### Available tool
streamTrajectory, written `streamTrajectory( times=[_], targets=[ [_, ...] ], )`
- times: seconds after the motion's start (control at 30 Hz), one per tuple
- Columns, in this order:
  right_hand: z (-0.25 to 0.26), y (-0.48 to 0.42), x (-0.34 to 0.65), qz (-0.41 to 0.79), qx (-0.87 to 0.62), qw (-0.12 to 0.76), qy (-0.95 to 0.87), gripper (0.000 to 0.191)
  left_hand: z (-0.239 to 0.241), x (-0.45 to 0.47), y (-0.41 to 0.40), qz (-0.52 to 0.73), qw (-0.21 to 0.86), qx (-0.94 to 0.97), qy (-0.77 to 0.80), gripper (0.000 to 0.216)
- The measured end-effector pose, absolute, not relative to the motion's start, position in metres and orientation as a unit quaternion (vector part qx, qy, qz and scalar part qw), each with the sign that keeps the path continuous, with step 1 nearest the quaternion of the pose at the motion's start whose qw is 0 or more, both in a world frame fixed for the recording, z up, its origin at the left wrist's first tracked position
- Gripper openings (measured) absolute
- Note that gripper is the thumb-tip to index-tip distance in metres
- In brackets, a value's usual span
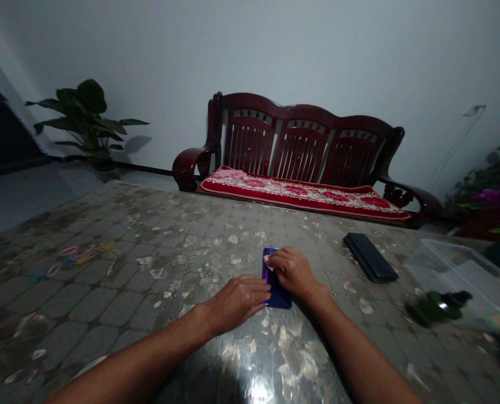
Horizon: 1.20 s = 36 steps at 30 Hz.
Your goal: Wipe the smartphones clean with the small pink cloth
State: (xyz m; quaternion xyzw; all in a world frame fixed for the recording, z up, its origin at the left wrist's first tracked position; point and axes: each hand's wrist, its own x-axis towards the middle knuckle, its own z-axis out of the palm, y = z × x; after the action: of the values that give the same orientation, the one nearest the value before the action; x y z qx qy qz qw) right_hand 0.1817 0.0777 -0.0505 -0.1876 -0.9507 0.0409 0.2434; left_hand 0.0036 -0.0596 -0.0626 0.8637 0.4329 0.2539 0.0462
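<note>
A smartphone (280, 297) with a shiny blue-purple back lies face down on the patterned tabletop in front of me. My left hand (243, 297) holds its lower left edge, fingers together and the tips over the rim. Over the phone's upper part, my right hand (292, 269) is closed, pinching a small pale pink piece of cloth or tissue (268, 261) against the back near the camera corner. The right fingers hide part of the phone and most of that piece.
To the right lie a black wallet-like case (370, 257), a green bottle with a black pump (437, 307) and a clear plastic box (464, 275). Several coloured rubber bands (79, 255) are at left. Behind the table (157, 336) stands a wooden bench (292, 146).
</note>
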Motion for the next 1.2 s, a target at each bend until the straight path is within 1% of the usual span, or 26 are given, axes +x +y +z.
streamTrajectory(
  times=[0.07,0.13,0.33,0.5,0.6,0.67,0.8,0.9,1.0,1.1,1.2],
  targets=[
    [-0.051,0.083,0.182,0.040,-0.220,0.258,-0.940,0.026,-0.065,0.003,-0.059,0.259,0.041,0.862,0.434,0.018],
    [-0.051,0.084,0.184,0.054,-0.222,0.269,-0.936,0.031,-0.068,0.003,-0.059,0.260,0.036,0.861,0.435,0.017],
    [-0.048,0.071,0.192,0.114,-0.138,0.251,-0.951,0.028,-0.072,0.001,-0.058,0.259,0.032,0.862,0.435,0.019],
    [-0.054,0.083,0.191,0.097,-0.236,0.306,-0.917,0.034,-0.071,-0.001,-0.057,0.267,0.025,0.863,0.427,0.020],
    [-0.057,0.089,0.192,0.087,-0.252,0.299,-0.916,0.035,-0.061,-0.007,-0.055,0.266,0.026,0.861,0.432,0.023],
    [-0.054,0.086,0.195,0.083,-0.240,0.282,-0.925,0.032,-0.052,-0.015,-0.051,0.250,0.032,0.851,0.462,0.034],
    [-0.047,0.079,0.200,0.074,-0.213,0.245,-0.943,0.020,-0.034,-0.031,-0.031,0.183,0.054,0.829,0.526,0.079],
    [-0.045,0.080,0.200,0.061,-0.249,0.242,-0.936,0.021,-0.023,-0.037,-0.009,0.121,0.103,0.837,0.524,0.100],
    [-0.046,0.083,0.200,0.053,-0.270,0.241,-0.931,0.023,-0.014,-0.035,0.012,0.065,0.150,0.844,0.511,0.107],
    [-0.046,0.081,0.202,0.056,-0.233,0.236,-0.942,0.022,-0.007,-0.029,0.030,-0.006,0.182,0.844,0.505,0.111],
    [-0.045,0.076,0.204,0.065,-0.180,0.233,-0.954,0.018,-0.003,-0.024,0.043,-0.076,0.182,0.850,0.489,0.112]
  ],
)
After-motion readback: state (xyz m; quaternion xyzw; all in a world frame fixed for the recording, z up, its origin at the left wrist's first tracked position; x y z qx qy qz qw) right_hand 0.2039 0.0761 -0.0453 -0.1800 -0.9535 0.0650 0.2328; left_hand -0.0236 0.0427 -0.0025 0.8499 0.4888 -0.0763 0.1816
